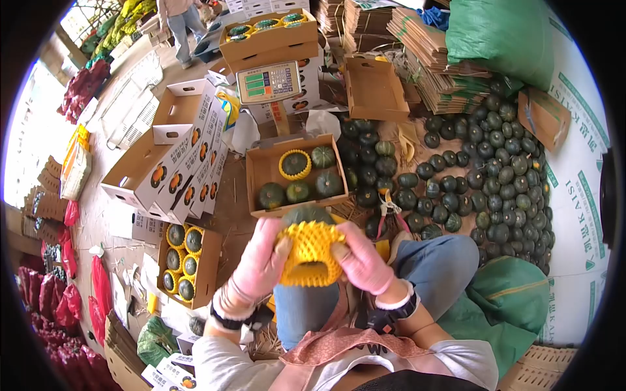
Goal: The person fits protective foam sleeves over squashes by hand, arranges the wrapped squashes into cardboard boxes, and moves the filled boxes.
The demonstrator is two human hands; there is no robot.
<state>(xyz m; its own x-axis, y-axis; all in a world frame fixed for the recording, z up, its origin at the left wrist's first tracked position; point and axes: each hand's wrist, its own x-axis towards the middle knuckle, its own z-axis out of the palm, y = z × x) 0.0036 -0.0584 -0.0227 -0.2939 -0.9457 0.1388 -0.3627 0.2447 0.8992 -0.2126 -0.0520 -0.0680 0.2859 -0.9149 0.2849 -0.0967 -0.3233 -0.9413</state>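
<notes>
My left hand (257,259), in a pink glove, grips one side of a yellow foam net (310,244). The opposite side of that net is pinched by my right hand (366,260), gloved the same way. A dark green pumpkin (306,214) sits at the far end of the net, its top bare and the rest covered by the mesh. The net's near end gapes toward me. Just beyond my hands is an open cardboard box (254,174) with several green pumpkins, one of them wearing a yellow net (295,165).
Loose pumpkins (502,169) cover the floor at right. A box of netted pumpkins (207,267) stands at left, below stacked open cartons (163,163). A scale display (268,82) rises behind the middle box. Flattened cardboard (437,72) and a green sack (499,39) lie behind.
</notes>
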